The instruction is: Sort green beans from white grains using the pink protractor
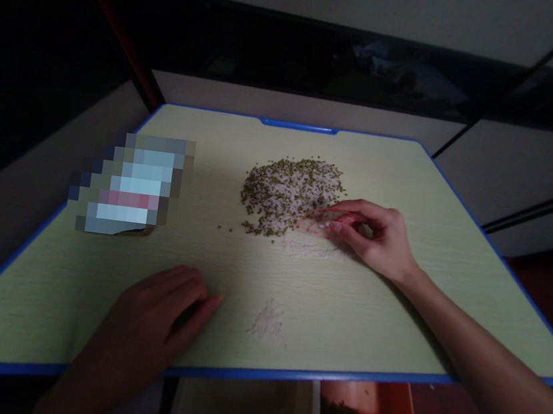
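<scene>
On the pale, blue-edged tabletop [451,262], at the edge of piled green-and-white grains [283,194], the right hand [386,237] pinches clear, red-edged plastic [312,223]; the left hand's [161,307] grip is loosely parted.

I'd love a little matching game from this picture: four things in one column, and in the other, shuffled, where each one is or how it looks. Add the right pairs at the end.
Things:
1. Right hand
2. Orange bin
3. Mixed pile
4. Left hand

Places and states:
A. Made of dark green and pale bits together
B. To the left of the small pale heap, near the near edge of the table
C. Pinching a red-marked clear piece
D. Lower than the tabletop, showing past its near edge

Right pairs: 1-C, 2-D, 3-A, 4-B
</scene>
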